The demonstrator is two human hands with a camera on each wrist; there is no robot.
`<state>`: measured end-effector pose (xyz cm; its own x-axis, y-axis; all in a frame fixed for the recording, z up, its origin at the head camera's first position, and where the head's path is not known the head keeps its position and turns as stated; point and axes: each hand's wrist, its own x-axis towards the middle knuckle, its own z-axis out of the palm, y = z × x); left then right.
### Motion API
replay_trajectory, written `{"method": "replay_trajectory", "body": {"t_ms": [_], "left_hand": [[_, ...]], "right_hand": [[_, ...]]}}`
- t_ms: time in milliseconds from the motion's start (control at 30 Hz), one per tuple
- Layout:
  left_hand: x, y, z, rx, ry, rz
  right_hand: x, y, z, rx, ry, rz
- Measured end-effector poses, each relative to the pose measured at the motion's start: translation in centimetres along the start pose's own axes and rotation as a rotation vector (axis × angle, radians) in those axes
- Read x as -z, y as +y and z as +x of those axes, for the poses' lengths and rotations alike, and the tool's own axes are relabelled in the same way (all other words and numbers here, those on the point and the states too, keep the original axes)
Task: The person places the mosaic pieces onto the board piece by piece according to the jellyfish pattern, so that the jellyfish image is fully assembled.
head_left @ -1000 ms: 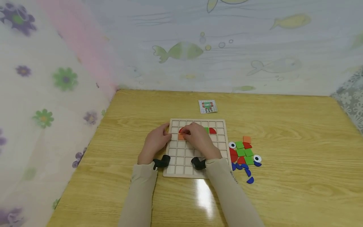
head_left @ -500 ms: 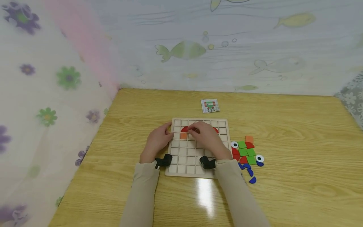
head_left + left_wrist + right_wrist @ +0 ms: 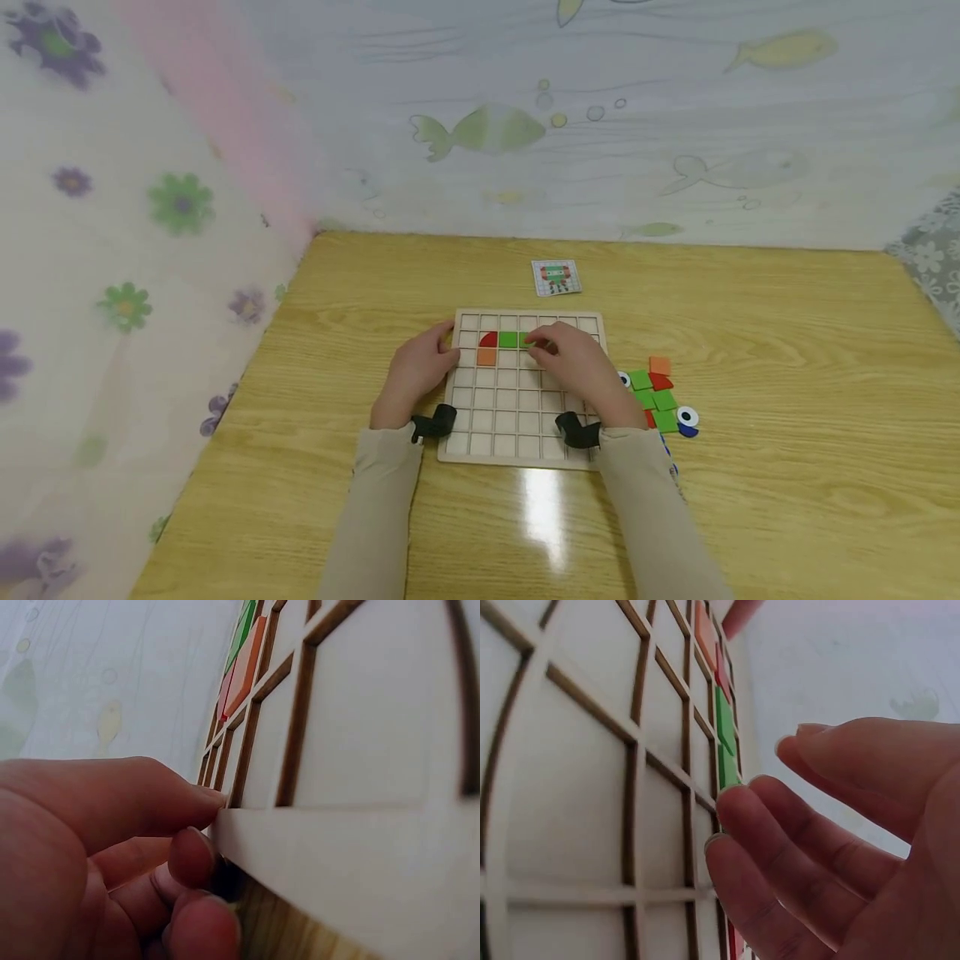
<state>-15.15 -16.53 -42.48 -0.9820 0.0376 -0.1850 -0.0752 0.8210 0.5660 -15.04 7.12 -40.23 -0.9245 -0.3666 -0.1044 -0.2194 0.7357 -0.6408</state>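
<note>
A wooden grid board (image 3: 491, 425) lies on the table. My left hand (image 3: 422, 367) grips its left edge; in the left wrist view the fingertips (image 3: 206, 796) meet the rim. Set in the board's cells are a red quarter-round piece (image 3: 489, 340), two green squares (image 3: 508, 339) and, under the red one, an orange square (image 3: 487, 357). My right hand (image 3: 573, 367) hovers over the board beside the green squares, fingers loosely bent and nothing between them. It hides the right part of that row; a sliver of red shows below the fingers in the right wrist view.
Right of the board lies a loose group of pieces: green squares (image 3: 664, 401), an orange square (image 3: 660, 366), red pieces (image 3: 660, 382), a blue piece (image 3: 688, 431) and white eye discs (image 3: 687, 417). A picture card (image 3: 557, 277) lies behind the board, near the wall.
My right hand has moved right along the row, off the red and orange pieces, uncovering the green squares. The left hand has stayed at the board's edge.
</note>
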Motion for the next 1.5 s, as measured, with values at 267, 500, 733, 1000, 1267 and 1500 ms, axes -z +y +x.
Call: {"method": "replay_trajectory", "body": {"t_ms": [267,500,733,1000,1267,1500], "left_hand": [[0.0,0.2,0.1,-0.025,0.011,0.028],[0.0,0.6,0.0,-0.008,0.004,0.012],[-0.2,0.9,0.0,0.003,-0.008,0.001],[0.0,0.7,0.2,-0.012,0.011,0.018],[0.2,0.5,0.1,0.004,-0.007,0.011],[0.1,0.3,0.0,0.01,-0.013,0.006]], "right_hand": [[1.5,1.8,-0.6,-0.015,0.022,0.01],[3.6,3.8,-1.5,-0.083,-0.034,0.036],[5.2,5.6,-2.9,-0.147,-0.057,0.043],[6.7,6.6,-3.8,-0.162,-0.114,0.042],[7.1,7.2,-4.1,-0.162,-0.243,0.035],[6.8,7.0,-4.0,-0.147,-0.247,0.013]]}}
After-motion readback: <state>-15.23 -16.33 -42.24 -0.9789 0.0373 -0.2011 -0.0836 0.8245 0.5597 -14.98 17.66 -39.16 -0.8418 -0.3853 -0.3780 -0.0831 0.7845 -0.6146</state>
